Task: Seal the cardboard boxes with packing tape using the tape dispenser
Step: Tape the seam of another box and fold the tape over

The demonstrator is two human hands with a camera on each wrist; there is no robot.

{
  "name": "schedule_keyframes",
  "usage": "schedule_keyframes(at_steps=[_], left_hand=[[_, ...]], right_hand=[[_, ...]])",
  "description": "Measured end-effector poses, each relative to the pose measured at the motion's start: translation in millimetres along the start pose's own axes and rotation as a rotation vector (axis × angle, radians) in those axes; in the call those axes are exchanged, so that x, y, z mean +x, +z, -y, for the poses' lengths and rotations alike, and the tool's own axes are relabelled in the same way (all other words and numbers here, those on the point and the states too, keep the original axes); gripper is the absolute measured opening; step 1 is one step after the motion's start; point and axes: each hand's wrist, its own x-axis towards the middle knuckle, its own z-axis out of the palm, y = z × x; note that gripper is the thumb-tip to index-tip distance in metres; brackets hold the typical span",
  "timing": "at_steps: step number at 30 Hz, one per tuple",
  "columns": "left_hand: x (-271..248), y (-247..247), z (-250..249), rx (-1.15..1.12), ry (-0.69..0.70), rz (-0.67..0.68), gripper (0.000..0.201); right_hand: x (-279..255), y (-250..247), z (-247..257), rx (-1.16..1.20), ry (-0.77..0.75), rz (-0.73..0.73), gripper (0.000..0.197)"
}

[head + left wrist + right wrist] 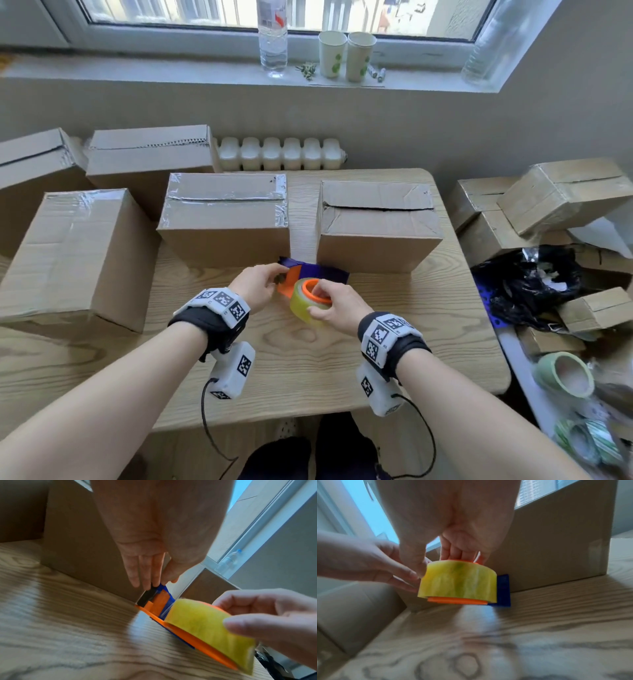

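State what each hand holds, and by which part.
Right hand grips the tape roll on the tape dispenser. Left hand fingers pinch the dispenser's front end.

Materials and finishes, packing station
Matt brown cardboard boxes [376, 222], glossy tape at 11 o'clock; wood-grain table [308, 359]; orange-and-blue plastic tape dispenser [161, 601]; translucent yellowish tape roll [458, 580].

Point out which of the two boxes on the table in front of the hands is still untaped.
The right box: its top seam is a bare dark slit with no tape. The left box has shiny tape along its seam and edges.
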Motion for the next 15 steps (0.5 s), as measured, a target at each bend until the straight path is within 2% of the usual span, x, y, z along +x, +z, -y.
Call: schedule_keyframes(at_steps=[3, 6, 9, 12, 15], left_hand=[[2, -14, -9, 0.072, 0.020, 0.019, 0.050], [3, -34, -18, 0.095, 0.022, -0.012, 0.046], [1, -57, -31, 0.110, 0.043, -0.032, 0.042], [1, -81, -49, 0.120, 0.109, 0.020, 0.043], [4, -102, -68, 0.132, 0.160, 0.049, 0.037]], right_hand=[[-3, -15, 14, 0.145, 0.009, -0.027, 0.022], [-4, -36, 28, 0.293, 0.009, -0.047, 0.014], [-8, -61, 44, 0.404, -0.009, -0.069, 0.024], [-13, -88, 59, 0.449, -0.013, -0.102, 0.031], [-17, -113, 66, 0.444, -0.046, -0.119, 0.020]])
